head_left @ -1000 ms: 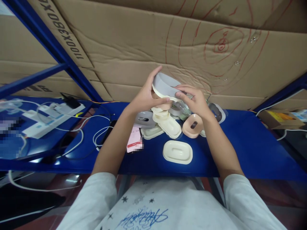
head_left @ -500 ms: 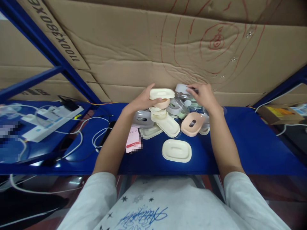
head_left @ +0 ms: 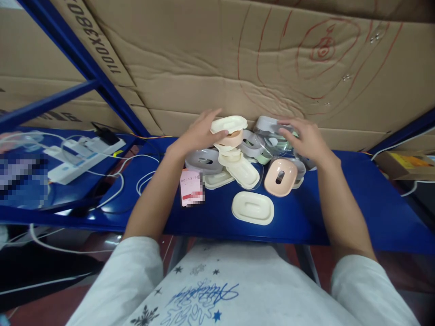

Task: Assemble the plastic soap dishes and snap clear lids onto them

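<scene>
My left hand [head_left: 202, 132] rests at the left side of a leaning stack, fingers stretched and thumb in front. A cream oval dish [head_left: 229, 124] tops the stack, with a peach piece [head_left: 233, 139] under it. My right hand [head_left: 303, 136] is over the pile's right side, thumb and fingers apart, close to a grey piece [head_left: 268, 123] and a clear plastic cover [head_left: 272, 144]. Nearer me lie a slotted peach dish [head_left: 287, 170] and a cream oval dish [head_left: 253, 218]. A grey slotted piece [head_left: 193, 161] and another cream piece [head_left: 245, 172] are in the pile.
A phone [head_left: 190, 185] with a pink screen lies left of the pile on the blue table [head_left: 210, 217]. Further left are a white power strip [head_left: 81, 160] and cables. Cardboard [head_left: 176, 59] stands behind, with blue metal posts at both sides. A small box [head_left: 404, 166] is at the right.
The view has shifted and turned slightly. My right hand has drawn a little to the right from the grey piece, its fingers further apart. The left hand's fingers have loosened beside the stack.
</scene>
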`<action>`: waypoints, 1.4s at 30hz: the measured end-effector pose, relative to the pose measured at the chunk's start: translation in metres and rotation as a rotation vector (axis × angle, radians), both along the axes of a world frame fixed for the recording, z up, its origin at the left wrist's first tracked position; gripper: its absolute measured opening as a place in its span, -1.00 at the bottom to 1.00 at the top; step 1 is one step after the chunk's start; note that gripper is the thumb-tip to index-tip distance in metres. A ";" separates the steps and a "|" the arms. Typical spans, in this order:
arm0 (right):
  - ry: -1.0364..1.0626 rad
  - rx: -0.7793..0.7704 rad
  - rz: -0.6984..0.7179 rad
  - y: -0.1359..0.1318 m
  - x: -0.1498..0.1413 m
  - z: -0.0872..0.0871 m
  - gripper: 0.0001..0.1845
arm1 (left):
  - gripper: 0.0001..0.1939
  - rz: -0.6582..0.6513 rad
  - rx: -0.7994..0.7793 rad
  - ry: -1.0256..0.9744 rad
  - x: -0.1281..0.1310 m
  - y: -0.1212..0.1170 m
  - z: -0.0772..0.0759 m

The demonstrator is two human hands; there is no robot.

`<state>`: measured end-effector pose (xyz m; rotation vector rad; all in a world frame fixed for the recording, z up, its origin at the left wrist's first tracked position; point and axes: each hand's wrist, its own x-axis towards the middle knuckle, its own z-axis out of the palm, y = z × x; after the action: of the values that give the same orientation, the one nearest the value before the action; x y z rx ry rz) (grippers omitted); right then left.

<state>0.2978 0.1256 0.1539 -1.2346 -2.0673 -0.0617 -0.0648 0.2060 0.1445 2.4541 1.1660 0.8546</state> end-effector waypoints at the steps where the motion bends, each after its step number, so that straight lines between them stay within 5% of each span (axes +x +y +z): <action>1: -0.019 0.021 0.005 -0.010 0.003 -0.005 -0.58 | -0.15 -0.014 0.047 -0.004 -0.004 -0.010 0.003; 5: -0.052 0.080 -0.077 -0.045 0.016 -0.044 -0.62 | -0.56 -0.141 0.271 -0.030 -0.008 -0.068 -0.007; 9: -0.025 0.173 -0.147 -0.062 0.025 -0.079 -0.74 | -0.76 -0.481 0.406 0.206 0.018 -0.128 -0.058; 13: -0.011 0.272 -0.177 -0.069 0.018 -0.089 -0.75 | -0.78 -0.707 0.441 0.368 0.044 -0.157 -0.097; 16: -0.113 0.224 -0.078 -0.077 0.008 -0.087 -0.77 | -0.75 -0.714 0.399 0.379 0.050 -0.164 -0.107; 21: -0.331 -0.136 0.159 -0.087 0.015 -0.074 -0.76 | -0.64 -0.684 0.295 0.333 0.052 -0.166 -0.116; 26: -0.229 -0.223 0.153 -0.086 0.039 -0.064 -0.57 | -0.62 -0.704 0.250 0.279 0.052 -0.160 -0.123; 34: -0.359 -0.448 0.143 -0.099 0.038 -0.082 -0.09 | -0.63 -0.669 0.364 0.115 0.049 -0.151 -0.125; 42: -0.429 -0.251 0.070 -0.099 0.021 -0.080 -0.65 | -0.60 -0.657 0.405 0.094 0.047 -0.148 -0.126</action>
<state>0.3184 0.0264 0.0736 -1.3891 -2.5504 -0.0381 -0.0177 0.0579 0.0184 2.9382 0.1523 0.8222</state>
